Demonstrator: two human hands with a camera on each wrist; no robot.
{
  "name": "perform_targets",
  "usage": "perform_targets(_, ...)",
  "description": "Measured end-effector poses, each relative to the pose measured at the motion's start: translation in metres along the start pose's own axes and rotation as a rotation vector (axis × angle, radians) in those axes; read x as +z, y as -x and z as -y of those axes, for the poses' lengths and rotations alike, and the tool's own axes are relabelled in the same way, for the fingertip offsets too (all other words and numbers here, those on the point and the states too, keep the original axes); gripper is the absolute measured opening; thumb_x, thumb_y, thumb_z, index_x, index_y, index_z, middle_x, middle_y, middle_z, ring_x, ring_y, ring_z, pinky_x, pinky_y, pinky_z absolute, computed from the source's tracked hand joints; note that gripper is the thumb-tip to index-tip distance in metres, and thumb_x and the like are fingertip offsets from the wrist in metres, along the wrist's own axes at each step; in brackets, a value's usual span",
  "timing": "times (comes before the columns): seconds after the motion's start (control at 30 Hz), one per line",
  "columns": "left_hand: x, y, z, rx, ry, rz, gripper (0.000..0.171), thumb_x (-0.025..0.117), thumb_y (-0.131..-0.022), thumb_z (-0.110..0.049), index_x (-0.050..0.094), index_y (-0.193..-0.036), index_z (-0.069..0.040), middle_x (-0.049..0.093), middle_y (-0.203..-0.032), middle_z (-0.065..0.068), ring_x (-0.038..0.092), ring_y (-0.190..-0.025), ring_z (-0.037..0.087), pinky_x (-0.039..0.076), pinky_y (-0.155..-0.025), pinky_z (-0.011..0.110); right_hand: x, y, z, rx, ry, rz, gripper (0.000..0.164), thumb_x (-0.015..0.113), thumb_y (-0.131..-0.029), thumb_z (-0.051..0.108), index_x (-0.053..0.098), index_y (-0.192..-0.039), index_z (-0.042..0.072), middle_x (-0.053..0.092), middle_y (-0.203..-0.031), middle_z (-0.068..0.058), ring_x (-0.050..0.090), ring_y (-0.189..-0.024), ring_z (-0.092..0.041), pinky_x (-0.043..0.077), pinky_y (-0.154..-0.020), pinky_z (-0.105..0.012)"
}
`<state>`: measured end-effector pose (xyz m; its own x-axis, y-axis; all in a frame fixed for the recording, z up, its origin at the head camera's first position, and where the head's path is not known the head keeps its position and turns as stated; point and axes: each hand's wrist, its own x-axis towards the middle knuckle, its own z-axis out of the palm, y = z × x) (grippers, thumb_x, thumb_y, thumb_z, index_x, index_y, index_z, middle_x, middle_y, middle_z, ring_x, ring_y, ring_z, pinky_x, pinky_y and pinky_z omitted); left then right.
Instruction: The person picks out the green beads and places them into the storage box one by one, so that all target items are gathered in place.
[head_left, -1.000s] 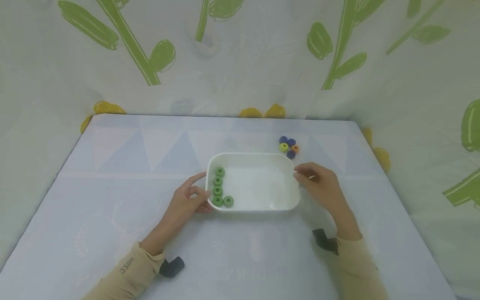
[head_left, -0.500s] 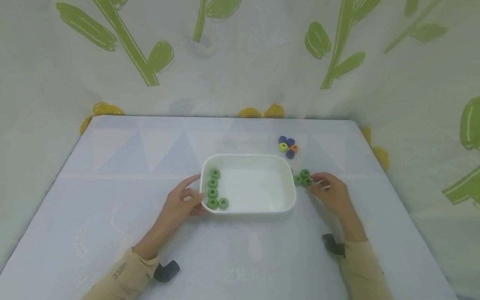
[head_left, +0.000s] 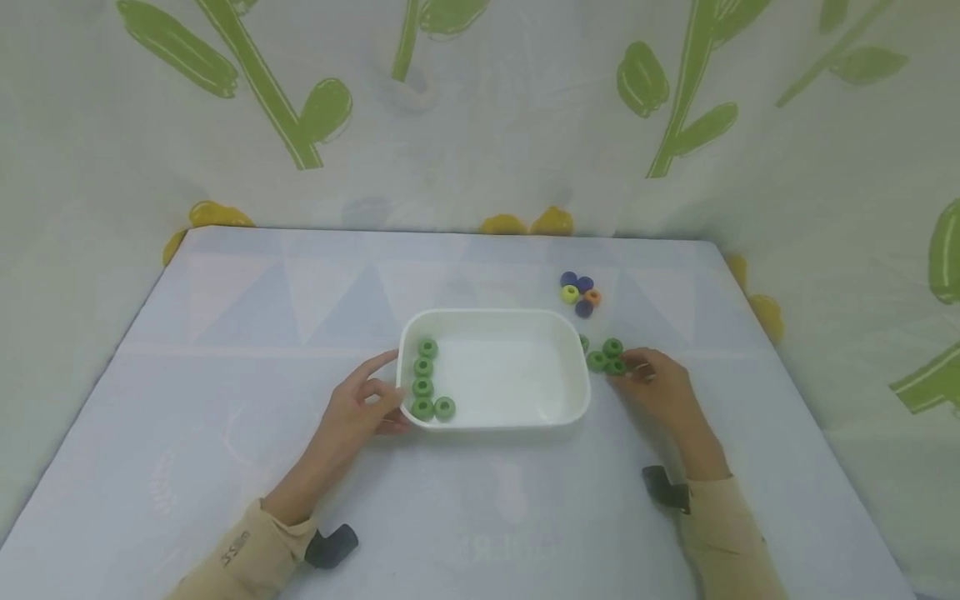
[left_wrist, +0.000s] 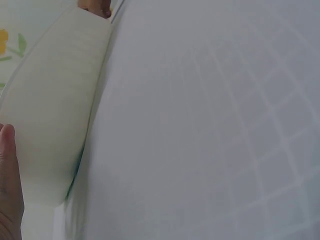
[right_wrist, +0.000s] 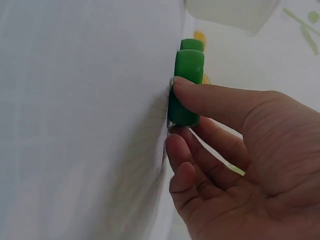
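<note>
My left hand (head_left: 362,406) grips the left end of a white tray (head_left: 495,315), thumb at its rim. Inside the tray, several green beads (head_left: 423,367) line the left wall, with one green bead (head_left: 445,407) beside the lowest. Just outside the right wall lies a cluster of green beads (head_left: 597,361), one partly hidden by the rim. My right hand (head_left: 663,385) pinches the nearest green bead (head_left: 615,367) of that cluster. In the right wrist view, my thumb lies against a green bead (right_wrist: 184,111) at the table surface.
Behind the tray's right corner sits a small group of dark blue beads (head_left: 584,308), a yellow bead (head_left: 570,294) and an orange bead (head_left: 593,297). The patterned table (head_left: 495,508) ends at a back edge against a leaf-print cloth (head_left: 480,125).
The tray has shifted slightly left with my left hand. My right hand has left the tray's right rim and moved right to the green beads, which now show beside the tray.
</note>
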<state>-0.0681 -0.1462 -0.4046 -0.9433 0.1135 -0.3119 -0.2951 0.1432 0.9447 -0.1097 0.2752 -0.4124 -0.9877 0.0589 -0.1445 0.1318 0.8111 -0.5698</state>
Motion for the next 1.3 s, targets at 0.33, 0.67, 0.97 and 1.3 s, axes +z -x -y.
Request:
perform_targets(0.33, 0.000, 0.000, -0.002, -0.012, -0.006, -0.012, 0.062, 0.060, -0.097, -0.013, 0.038, -0.154, -0.021, 0.064, -0.087, 0.000, 0.073, -0.076, 0.017, 0.065, -0.078, 0.032, -0.017, 0.013, 0.030, -0.250, 0.000, -0.171, 0.033, 0.078, -0.086, 0.012, 0.068, -0.116, 0.005, 0.072, -0.112, -0.015, 0.065, -0.089, -0.023, 0.050, -0.071, -0.016)
perform_targets(0.67, 0.000, 0.000, 0.000, -0.016, 0.008, 0.001, 0.062, 0.059, -0.097, -0.013, 0.037, -0.154, -0.020, 0.063, -0.087, -0.002, 0.073, -0.076, 0.017, 0.066, -0.078, 0.032, 0.019, 0.012, 0.103, -0.380, -0.031, 0.059, 0.029, 0.079, -0.086, 0.016, 0.069, -0.112, 0.010, 0.072, -0.103, -0.002, 0.063, -0.088, -0.017, 0.052, -0.074, -0.026)
perform_targets(0.97, 0.001, 0.000, 0.000, -0.012, 0.014, 0.005, 0.062, 0.058, -0.097, -0.012, 0.037, -0.154, -0.020, 0.063, -0.087, -0.001, 0.073, -0.076, 0.017, 0.066, -0.078, 0.032, 0.073, -0.002, 0.141, -0.401, 0.045, 0.292, 0.027, 0.072, -0.087, 0.010, 0.072, -0.114, 0.013, 0.072, -0.104, 0.000, 0.061, -0.091, -0.014, 0.053, -0.084, -0.029)
perform_targets(1.3, 0.001, 0.000, 0.000, -0.009, 0.014, 0.005, 0.062, 0.058, -0.097, -0.011, 0.037, -0.154, -0.021, 0.064, -0.087, 0.000, 0.073, -0.077, 0.016, 0.066, -0.076, 0.033, 0.095, -0.009, 0.158, -0.496, 0.054, 0.345, 0.026, 0.070, -0.088, 0.005, 0.071, -0.113, 0.011, 0.071, -0.101, -0.003, 0.063, -0.096, -0.018, 0.055, -0.092, -0.035)
